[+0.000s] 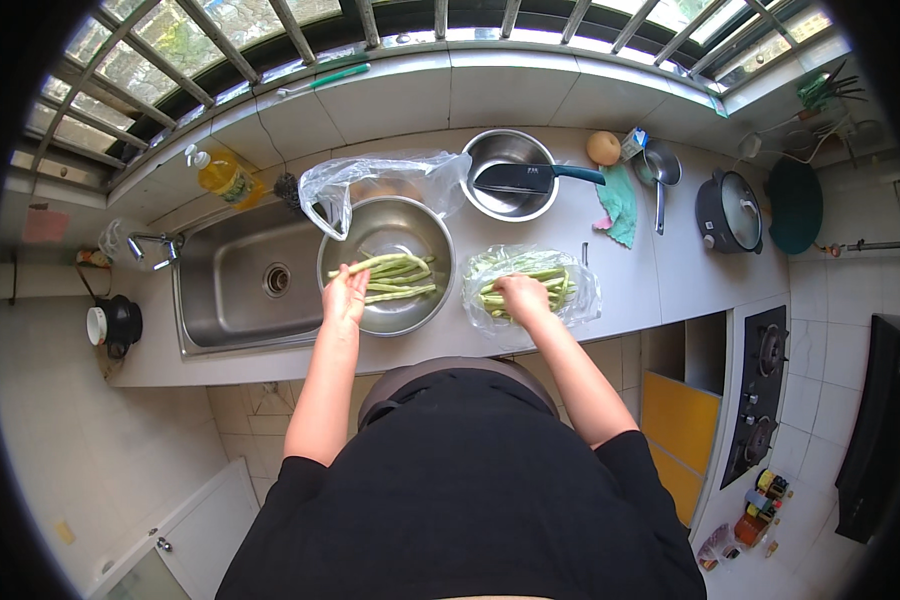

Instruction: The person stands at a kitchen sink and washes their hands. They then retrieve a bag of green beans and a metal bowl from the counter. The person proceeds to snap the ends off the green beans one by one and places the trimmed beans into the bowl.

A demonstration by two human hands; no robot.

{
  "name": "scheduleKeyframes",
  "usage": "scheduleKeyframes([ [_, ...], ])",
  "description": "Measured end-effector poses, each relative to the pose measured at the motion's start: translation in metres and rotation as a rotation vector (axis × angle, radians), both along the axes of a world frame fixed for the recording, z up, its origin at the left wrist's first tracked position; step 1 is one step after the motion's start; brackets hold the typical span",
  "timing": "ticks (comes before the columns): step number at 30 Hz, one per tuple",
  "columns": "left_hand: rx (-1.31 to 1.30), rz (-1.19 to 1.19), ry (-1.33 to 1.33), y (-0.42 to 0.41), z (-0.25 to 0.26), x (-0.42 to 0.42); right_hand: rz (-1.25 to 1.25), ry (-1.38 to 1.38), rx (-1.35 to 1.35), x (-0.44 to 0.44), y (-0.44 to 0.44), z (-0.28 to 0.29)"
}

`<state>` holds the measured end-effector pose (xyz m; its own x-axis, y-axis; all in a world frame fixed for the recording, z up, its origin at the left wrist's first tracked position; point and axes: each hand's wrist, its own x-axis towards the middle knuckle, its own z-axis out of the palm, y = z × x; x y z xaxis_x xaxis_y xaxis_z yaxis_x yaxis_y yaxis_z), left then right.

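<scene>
My left hand (347, 294) holds a long green bean (381, 262) over the left side of a wide stainless steel bowl (441, 232). Several more green beans (401, 289) lie in that bowl. To the right, my right hand (523, 297) reaches into a clear plastic bag (586, 298) with green beans (559, 283) in it. Its fingertips are down among the beans, and whether they grip any is hidden. Behind the wide bowl lies another clear plastic bag (420, 174) with brownish things inside.
A cleaver (521, 178) rests across a smaller steel bowl (487, 142) at the back. The sink (229, 330) is left of the wide bowl. A green cloth (621, 214), a round fruit (603, 148), a small saucepan (658, 161) and an electric pot (735, 210) stand or lie to the right.
</scene>
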<state>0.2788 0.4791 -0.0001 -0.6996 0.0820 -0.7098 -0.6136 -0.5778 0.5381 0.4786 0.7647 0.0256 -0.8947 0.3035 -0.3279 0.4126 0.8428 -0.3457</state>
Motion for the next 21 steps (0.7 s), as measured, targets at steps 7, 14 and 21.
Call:
scheduleKeyframes([
  [7,-0.251,-0.233,0.017,0.022,0.058,0.023,0.177,-0.098,0.109,-0.017,-0.017,-0.024],
  [14,0.193,-1.237,0.477,0.105,0.123,0.083,0.026,-0.062,0.009,0.013,0.01,-0.016],
  [21,-0.565,-1.576,0.69,0.15,0.056,0.105,0.035,0.233,-0.052,0.019,0.024,0.03],
])
